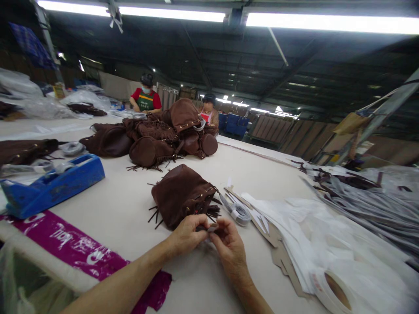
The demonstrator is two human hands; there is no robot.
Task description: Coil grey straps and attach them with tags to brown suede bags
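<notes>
A dark brown drawstring bag [180, 192] with metal eyelets and fringe lies on its side on the pale table [131, 203]. Close to its mouth, my left hand [190, 231] pinches one part of a small dark strip [212, 227], which looks like part of the bag's strap or cord. The fingers of my right hand [229, 244] are closed on the same strip from the other side. Where the strip joins the bag is hidden behind my fingers. A coiled grey wrapped strap [240, 214] rests just right of the bag.
A blue tape dispenser [54, 185] stands at left by a purple strip [75, 244]. Brown bags [153, 137] are piled ahead; two people work beyond. At right lie white sheets [314, 235], a tape roll [332, 290], cardboard pieces [276, 237] and grey wrapped straps [360, 205].
</notes>
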